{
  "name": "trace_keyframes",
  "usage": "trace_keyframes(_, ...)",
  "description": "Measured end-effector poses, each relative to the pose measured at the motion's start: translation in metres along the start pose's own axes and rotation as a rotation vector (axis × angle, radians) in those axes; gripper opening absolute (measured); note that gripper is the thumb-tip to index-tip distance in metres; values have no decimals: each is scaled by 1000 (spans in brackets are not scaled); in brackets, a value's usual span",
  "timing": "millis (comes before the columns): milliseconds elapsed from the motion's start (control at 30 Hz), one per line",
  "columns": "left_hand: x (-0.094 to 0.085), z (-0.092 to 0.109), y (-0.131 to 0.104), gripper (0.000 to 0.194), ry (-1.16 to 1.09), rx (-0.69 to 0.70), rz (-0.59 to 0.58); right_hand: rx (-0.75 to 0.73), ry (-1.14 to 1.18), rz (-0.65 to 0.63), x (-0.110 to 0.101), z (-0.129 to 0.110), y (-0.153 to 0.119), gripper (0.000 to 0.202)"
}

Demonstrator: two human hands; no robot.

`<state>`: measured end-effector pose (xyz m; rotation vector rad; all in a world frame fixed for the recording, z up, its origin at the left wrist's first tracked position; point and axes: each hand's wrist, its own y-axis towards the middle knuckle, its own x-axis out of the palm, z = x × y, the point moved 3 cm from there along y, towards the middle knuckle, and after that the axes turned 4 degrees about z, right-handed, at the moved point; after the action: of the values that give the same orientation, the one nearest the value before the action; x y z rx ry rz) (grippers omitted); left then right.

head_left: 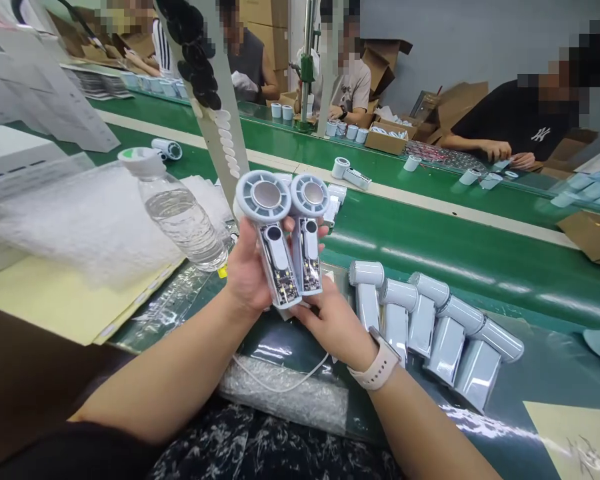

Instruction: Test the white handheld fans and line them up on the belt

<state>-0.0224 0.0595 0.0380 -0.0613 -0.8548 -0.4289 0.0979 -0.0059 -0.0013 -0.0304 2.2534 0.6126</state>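
Two pale blue handheld fans, a left one (267, 195) and a right one (310, 193), stand side by side, tilted slightly. Dark circuit boards show in their handles. My left hand (245, 270) is closed around both handles, its fingertips showing past the right fan. My right hand (335, 320), with a white watch on its wrist, is at the handles' lower ends. Its thumb and fingers come together there; what they pinch is mostly hidden. A thin white cable (285, 389) loops below the hands and runs up toward the right one.
Several more fans (397, 293) lie in a row at the right. Left stand a water bottle (183, 213) and plastic bags (90, 207) on yellow paper (80, 293). A slanted grey post (215, 87) rises ahead. Across the green belt (405, 230), co-workers handle parts.
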Motion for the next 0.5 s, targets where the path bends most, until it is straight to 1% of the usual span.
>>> trace_keyframes(33, 0, 3, 0, 51, 10, 25, 10, 3, 13, -11, -2, 3, -2, 33)
trace_keyframes(67, 0, 6, 1, 52, 23, 49, 22, 22, -26, 8, -3, 6, -3, 30)
trace_keyframes(133, -1, 7, 2, 56, 57, 80, 39, 85, -205, 72, -5, 14, -6, 22)
trace_keyframes(167, -1, 6, 3, 58, 76, 82, 42, 109, -299, 75, -3, 16, -7, 18)
trace_keyframes(233, -3, 2, 5, 62, 107, 72, 45, 114, -430, 25, 4, 17, -6, 18)
trace_keyframes(300, -4, -2, 6, 63, 124, 66, 50, 95, -449, -13, 9, 12, -4, 25)
trace_keyframes(367, -5, -4, 6, 63, 118, 77, 58, 129, -355, -44, 7, 8, -4, 29)
trace_keyframes(400, -6, -4, 7, 63, 108, 85, 61, 187, -260, -76, 4, 6, -6, 27)
trace_keyframes(433, -7, -4, 7, 62, 95, 89, 63, 263, -135, -115, 0, 6, -8, 23)
trace_keyframes(500, -10, -4, 7, 64, 64, 88, 52, 420, 190, -200, -7, 6, -13, 16)
